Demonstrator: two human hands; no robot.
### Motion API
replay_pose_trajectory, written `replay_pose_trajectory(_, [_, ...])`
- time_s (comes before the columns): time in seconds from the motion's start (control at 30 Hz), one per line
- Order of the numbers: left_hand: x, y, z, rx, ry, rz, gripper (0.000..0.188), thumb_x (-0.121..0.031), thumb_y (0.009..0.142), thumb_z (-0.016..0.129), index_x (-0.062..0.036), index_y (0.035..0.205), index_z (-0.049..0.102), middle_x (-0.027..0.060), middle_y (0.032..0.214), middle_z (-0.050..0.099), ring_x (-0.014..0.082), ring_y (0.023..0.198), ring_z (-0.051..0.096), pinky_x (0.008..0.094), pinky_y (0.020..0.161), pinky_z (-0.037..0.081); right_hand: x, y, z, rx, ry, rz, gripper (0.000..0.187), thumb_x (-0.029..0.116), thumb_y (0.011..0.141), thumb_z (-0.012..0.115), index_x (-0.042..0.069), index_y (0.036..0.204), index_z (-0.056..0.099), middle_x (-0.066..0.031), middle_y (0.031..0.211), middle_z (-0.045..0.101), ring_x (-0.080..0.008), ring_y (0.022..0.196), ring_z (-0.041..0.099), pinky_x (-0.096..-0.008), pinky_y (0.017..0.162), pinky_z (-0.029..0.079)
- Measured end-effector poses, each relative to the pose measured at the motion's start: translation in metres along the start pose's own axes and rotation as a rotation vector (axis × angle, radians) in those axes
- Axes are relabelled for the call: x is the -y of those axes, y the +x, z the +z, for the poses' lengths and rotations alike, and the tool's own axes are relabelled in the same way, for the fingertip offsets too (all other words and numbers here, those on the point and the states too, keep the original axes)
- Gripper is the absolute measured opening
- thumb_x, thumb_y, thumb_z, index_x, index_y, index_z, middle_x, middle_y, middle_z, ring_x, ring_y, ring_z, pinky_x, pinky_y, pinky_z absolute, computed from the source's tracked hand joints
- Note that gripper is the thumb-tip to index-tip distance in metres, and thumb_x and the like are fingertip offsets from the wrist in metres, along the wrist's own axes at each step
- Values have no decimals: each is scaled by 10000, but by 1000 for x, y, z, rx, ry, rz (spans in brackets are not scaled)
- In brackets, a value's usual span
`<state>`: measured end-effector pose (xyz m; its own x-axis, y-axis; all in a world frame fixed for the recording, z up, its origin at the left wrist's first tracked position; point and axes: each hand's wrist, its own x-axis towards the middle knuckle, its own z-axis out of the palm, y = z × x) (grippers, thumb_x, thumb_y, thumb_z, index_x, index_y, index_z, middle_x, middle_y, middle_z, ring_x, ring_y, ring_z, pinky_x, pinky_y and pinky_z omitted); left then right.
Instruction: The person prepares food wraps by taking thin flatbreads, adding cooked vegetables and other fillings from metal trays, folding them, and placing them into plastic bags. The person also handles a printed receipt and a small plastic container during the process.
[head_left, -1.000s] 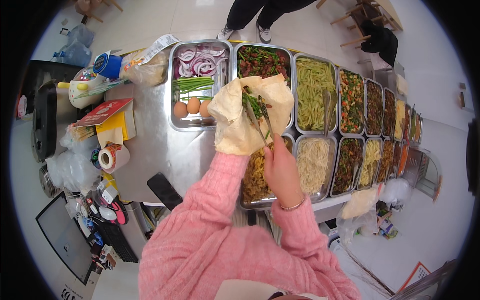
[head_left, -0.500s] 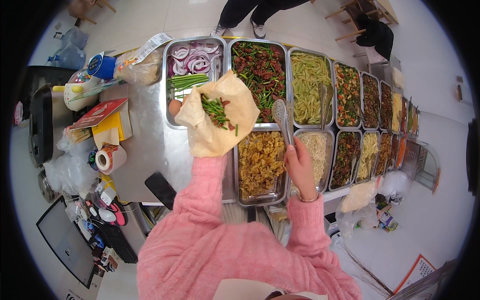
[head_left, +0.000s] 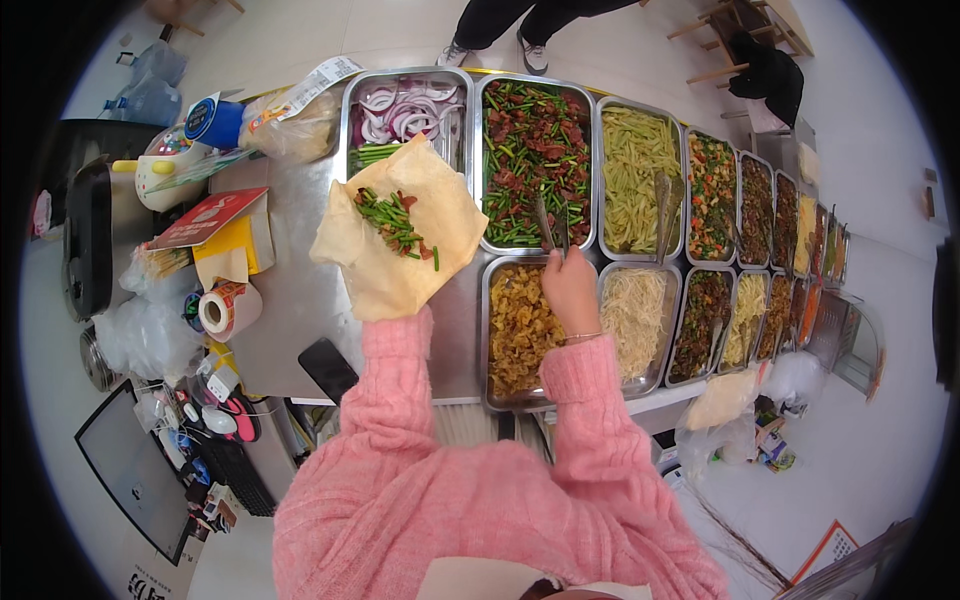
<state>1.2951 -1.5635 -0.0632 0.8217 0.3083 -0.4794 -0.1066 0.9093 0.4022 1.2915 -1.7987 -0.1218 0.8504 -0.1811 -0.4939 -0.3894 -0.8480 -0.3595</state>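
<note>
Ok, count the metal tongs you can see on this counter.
2. One pair of tongs is in the right hand, over the green bean tray; a second pair rests in the yellow strips tray. Far trays on the right may hide more.

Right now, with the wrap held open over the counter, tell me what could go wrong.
1. The flatbread lies open on the left hand, which is hidden beneath it; its edges droop, so the green bean filling could slide off.
2. The right hand holds tongs over the green bean and meat tray; food carried across could drop onto the steel counter.
</note>
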Motion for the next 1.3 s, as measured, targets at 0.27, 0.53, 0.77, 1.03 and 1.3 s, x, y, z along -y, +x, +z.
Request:
replay_pose_trajectory(0.27, [5,7,-14,52,60,22,552,-503,1042,516,-32,1318,598,106,1257,670,258,1098,662,417,965,539,11,39,17,-76,75,-136,328,214,1019,544,-75,1149,631,-320,981,702,-484,868,679,-533,766,543])
replay_pose_trajectory(0.53, [17,24,-7,115,242,168,483,-467,1068,491,-49,1284,599,76,1245,667,193,1088,645,365,925,534,-9,29,16,-180,227,-204,311,188,1017,572,-36,1217,653,-244,950,717,-406,825,685,-452,710,525])
replay_pose_trajectory(0.77, [35,23,-2,105,-42,-28,519,-515,1059,488,-61,1288,591,70,1268,655,187,1112,635,373,919,538,-5,-36,-46,-115,419,-312,249,135,1014,578,-13,1195,662,-174,780,663,-247,602,580,-370,573,446])
replay_pose_trajectory(1.03, [73,27,24,233,-63,-198,541,-547,1051,480,-78,1296,590,68,1279,652,194,1122,636,379,929,540,51,-60,-56,-56,124,-514,260,142,986,615,18,1214,610,-251,865,663,-461,764,638,-499,645,492])
replay_pose_trajectory(1.3, [78,22,29,262,-83,-231,562,-578,1043,472,-94,1304,589,67,1290,650,202,1132,636,384,940,542,53,-87,-76,-166,63,-431,258,167,994,603,22,1203,560,-239,889,675,-450,760,656,-529,627,512])
